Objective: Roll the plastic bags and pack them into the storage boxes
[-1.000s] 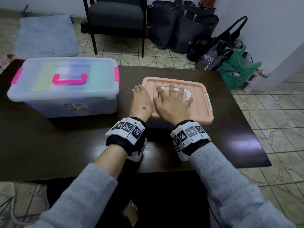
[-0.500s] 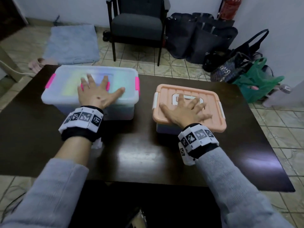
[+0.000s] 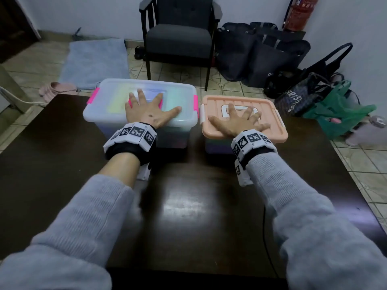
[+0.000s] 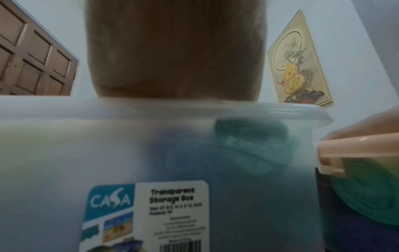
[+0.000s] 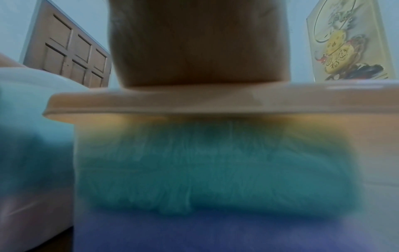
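Head view shows two lidded storage boxes side by side at the far end of a dark table, just apart from each other. The left hand lies flat with fingers spread on the translucent lid of the clear box with pink latches, covering its pink handle. The right hand lies the same way, fingers straight and splayed, on the lid of the peach-lidded box, over its white handle. Neither hand grips anything.

The left wrist view looks at the clear box's side wall, where a label reads "Transparent Storage Box" and blurred green and blue shapes show through; the right wrist view shows rolled plastic bags, green over blue, packed behind the peach-lidded box's wall.

No loose bags lie on the table, and both lids sit on. Judging by this, the rolling and packing look finished, with nothing obviously left; whether the latches are snapped down is unclear.
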### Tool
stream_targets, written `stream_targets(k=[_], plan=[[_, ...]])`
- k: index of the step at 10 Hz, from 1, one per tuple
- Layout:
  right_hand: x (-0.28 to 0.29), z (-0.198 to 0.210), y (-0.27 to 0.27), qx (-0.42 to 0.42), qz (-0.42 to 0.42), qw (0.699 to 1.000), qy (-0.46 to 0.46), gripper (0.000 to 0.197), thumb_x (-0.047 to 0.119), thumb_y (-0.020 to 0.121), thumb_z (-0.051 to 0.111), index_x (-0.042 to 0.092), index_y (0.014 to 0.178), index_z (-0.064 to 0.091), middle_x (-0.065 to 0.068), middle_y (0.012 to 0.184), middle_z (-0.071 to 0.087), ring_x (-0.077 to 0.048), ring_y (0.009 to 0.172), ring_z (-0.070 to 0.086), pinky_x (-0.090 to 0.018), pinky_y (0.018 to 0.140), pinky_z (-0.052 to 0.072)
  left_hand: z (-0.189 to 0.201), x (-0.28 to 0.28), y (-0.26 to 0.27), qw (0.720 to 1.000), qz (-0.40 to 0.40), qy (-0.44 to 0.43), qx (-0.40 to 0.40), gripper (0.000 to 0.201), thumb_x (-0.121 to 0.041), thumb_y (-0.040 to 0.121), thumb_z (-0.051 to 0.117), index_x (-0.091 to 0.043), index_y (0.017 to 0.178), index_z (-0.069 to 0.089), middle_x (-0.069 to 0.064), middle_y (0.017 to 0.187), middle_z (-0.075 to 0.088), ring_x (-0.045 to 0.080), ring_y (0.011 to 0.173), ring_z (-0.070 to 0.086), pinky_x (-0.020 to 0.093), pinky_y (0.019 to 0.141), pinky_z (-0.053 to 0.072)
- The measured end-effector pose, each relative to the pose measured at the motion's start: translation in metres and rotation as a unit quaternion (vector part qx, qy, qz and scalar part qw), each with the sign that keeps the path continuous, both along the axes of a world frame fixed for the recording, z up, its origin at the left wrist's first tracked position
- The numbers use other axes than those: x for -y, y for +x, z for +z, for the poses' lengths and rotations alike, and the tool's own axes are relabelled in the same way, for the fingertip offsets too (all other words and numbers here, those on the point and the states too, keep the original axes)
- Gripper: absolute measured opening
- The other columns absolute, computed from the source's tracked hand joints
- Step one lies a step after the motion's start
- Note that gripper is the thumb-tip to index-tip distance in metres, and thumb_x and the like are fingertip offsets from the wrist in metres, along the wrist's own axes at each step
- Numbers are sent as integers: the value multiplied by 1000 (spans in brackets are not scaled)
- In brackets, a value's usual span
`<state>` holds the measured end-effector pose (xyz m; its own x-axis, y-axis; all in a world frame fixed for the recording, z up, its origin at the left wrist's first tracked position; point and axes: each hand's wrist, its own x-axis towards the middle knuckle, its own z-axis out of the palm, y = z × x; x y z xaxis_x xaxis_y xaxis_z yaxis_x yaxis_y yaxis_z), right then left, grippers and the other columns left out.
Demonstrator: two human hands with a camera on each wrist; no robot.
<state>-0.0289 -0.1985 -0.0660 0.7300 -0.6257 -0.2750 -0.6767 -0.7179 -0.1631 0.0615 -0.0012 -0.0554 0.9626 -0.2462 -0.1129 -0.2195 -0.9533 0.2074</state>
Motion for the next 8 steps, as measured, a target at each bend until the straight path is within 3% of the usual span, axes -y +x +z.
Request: stream_targets(k=[6,7,8], plan=[[15,2,35,6,-20,1000,-3,92,86,72,29,42,148,2,-14,158,-10,-40,143,-12,-72,102,-5,1,26,26,1000,-11,7,-3,88,-83,78,25,-36,150,7,16,158,-10,36,145,-7,47,117,-1],[20,10,21,127,9,992,16,80,74,83,32,32,149,15,-7,159,9,-33,145,-4,-62,111,2,17,14,22,992,-19,-118,-37,83,-72,86,32,-28,152,7,18,158,-5,33,146,-6,45,116,0],[25,10,-9,243,4,969,36,71,64,88,37,30,148,23,-6,158,15,-31,146,0,-54,115,1,21,-23,16,963,-18,-268,-34,67,-53,94,43,-23,150,22,12,159,2,24,147,-3,42,117,4]])
